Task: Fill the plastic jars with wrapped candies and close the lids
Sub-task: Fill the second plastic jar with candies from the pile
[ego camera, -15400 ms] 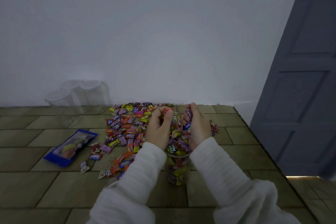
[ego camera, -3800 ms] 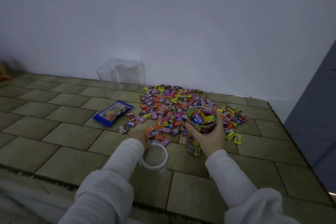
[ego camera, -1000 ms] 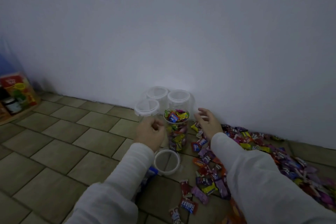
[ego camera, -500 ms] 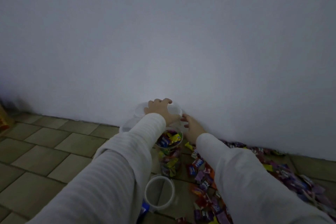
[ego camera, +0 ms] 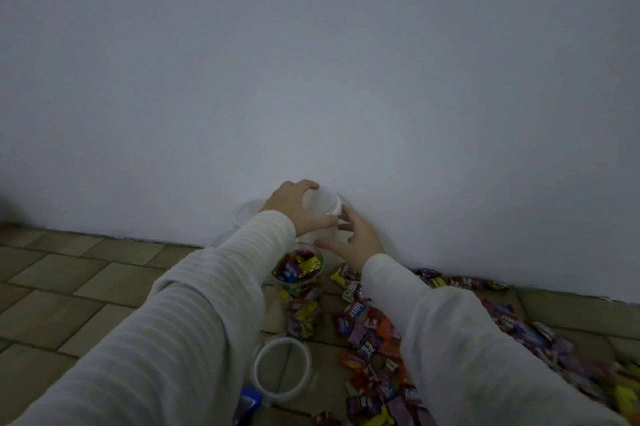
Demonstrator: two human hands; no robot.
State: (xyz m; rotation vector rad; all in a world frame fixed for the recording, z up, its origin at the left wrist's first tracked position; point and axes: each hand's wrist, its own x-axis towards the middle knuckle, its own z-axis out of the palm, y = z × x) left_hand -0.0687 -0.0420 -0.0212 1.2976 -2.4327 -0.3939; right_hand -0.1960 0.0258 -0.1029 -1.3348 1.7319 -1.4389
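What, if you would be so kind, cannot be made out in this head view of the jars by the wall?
- Whether the empty jar is lidded: the left hand covers its top.
- The right hand: whether it grips or only touches.
- Jars behind: the left sleeve hides them.
- Blue packet: cut off by the sleeve.

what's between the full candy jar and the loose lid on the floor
In the head view, only bare floor tile lies between the filled jar and the loose lid.
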